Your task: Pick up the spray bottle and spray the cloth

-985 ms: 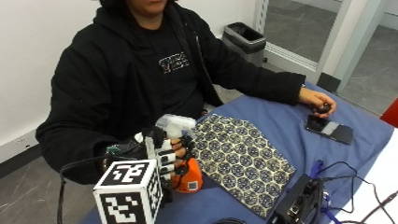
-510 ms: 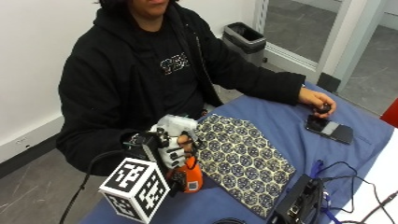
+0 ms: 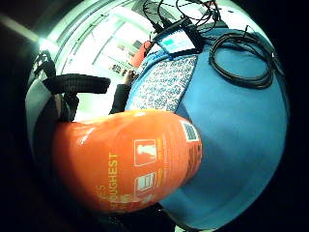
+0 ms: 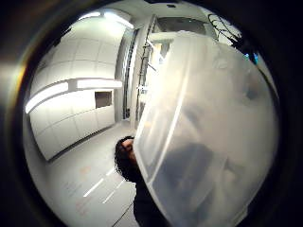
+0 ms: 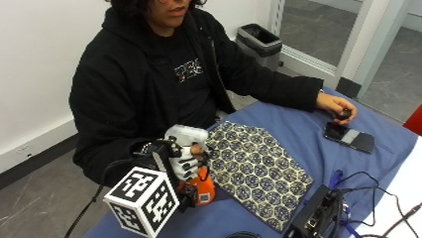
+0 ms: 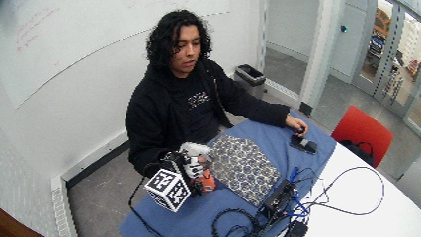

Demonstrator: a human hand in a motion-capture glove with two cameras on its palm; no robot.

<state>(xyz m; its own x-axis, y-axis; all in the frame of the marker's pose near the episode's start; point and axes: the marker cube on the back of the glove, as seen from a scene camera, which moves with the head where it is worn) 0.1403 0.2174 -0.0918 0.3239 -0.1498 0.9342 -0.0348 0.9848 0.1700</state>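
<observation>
An orange spray bottle with a white spray head stands on the blue table at the near left. My gloved right hand grips its neck, fingers curled round it under the head. The patterned cloth lies flat on the table just right of the bottle, and the spray head points toward it. The bottle's orange body fills the little finger side palm view, with the cloth beyond it. Its white head fills the thumb side palm view. In the wide outside view the bottle stands beside the cloth.
The person's bare left hand rests by a phone at the far right of the blue table. A black device with cables sits at the near edge, a coiled cable nearby. A bin stands on the floor behind.
The outside camera has shifted. My hand stays gripped round the bottle's neck and has risen slightly with it, the head turned toward the cloth.
</observation>
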